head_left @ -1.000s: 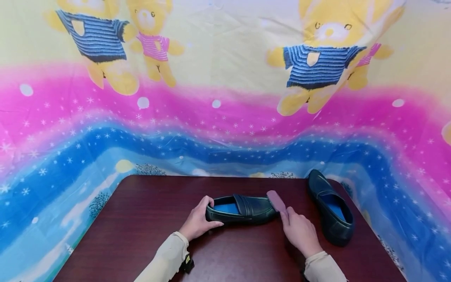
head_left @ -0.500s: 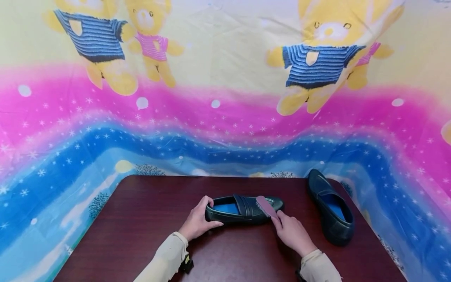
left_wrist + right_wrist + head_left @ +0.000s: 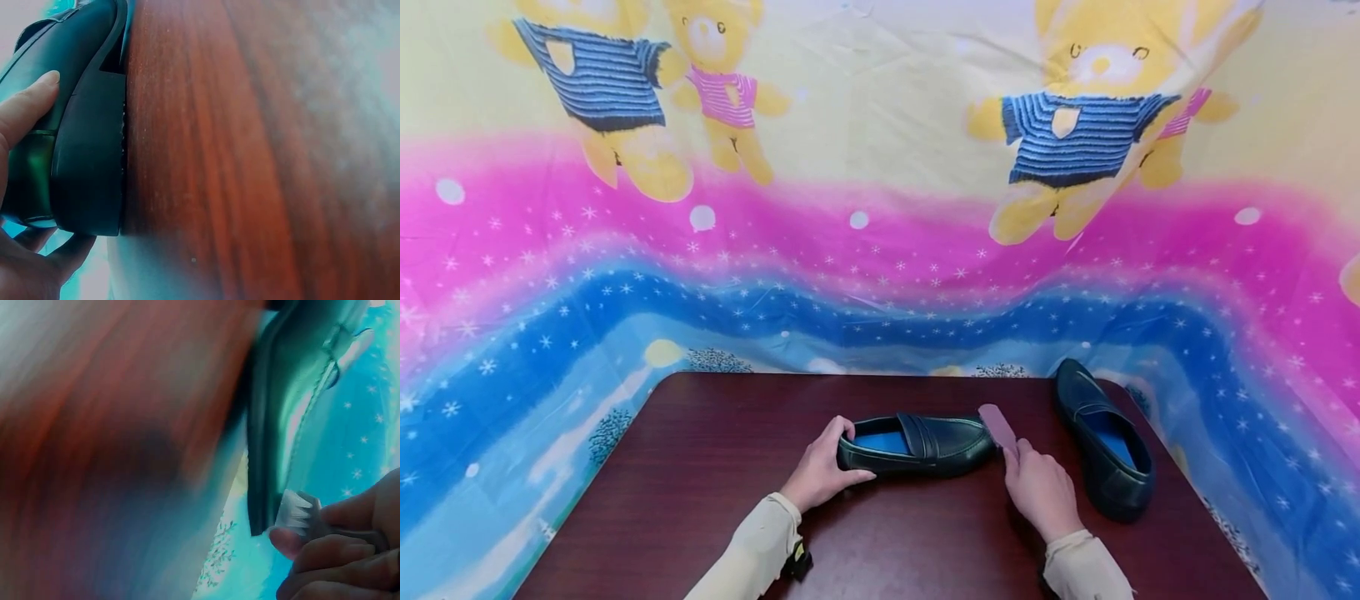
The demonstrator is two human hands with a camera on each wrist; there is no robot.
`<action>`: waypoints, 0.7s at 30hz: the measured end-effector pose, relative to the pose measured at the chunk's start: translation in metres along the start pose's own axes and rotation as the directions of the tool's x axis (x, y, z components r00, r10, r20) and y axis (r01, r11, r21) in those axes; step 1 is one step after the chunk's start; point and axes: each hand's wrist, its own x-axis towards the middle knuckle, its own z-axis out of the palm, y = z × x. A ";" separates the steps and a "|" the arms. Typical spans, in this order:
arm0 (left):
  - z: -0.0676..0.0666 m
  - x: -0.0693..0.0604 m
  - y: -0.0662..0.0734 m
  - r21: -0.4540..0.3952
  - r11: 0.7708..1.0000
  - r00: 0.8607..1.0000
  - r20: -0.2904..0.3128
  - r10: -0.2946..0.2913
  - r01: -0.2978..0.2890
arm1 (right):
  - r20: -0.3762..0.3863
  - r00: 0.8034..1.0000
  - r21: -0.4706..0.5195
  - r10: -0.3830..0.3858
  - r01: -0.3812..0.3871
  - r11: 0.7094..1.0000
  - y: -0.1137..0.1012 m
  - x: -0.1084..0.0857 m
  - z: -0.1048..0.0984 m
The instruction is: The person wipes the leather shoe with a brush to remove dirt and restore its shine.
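A dark loafer (image 3: 955, 446) with a blue insole lies sideways on the table, toe to the right. My left hand (image 3: 820, 468) grips its heel end, fingers over the back rim and thumb along the near side. In the left wrist view the thumb presses the loafer's upper (image 3: 69, 69) above the heel block. My right hand (image 3: 1043, 490) holds a pink brush (image 3: 997, 427) by its handle at the loafer's toe. In the right wrist view the brush's white bristles (image 3: 294, 511) are at the toe tip, with the fingers curled round the handle.
A second dark loafer (image 3: 1105, 446) lies at the table's right side, close to my right hand, toe pointing away. The dark red-brown table (image 3: 737, 417) ends at the back against a printed cloth (image 3: 865, 283) with bears and snowflakes.
The brush moved left over the loafer's vamp half a second ago, then back right to the toe with my right hand. My left hand and both loafers have stayed in place.
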 end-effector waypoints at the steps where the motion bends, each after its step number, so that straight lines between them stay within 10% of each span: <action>1: 0.000 0.000 0.000 -0.002 1.000 1.000 -0.001 0.000 0.000 | -0.009 1.000 0.018 -0.009 0.010 1.000 -0.003 0.001 0.000; 13: -0.004 0.000 -0.001 -0.004 1.000 1.000 -0.016 -0.011 0.011 | 0.044 0.986 0.289 -0.159 0.139 0.947 -0.069 0.018 0.014; 21: -0.001 -0.001 0.000 0.008 1.000 1.000 0.003 0.003 -0.003 | 0.044 0.991 0.266 -0.129 0.113 0.957 -0.067 0.020 0.024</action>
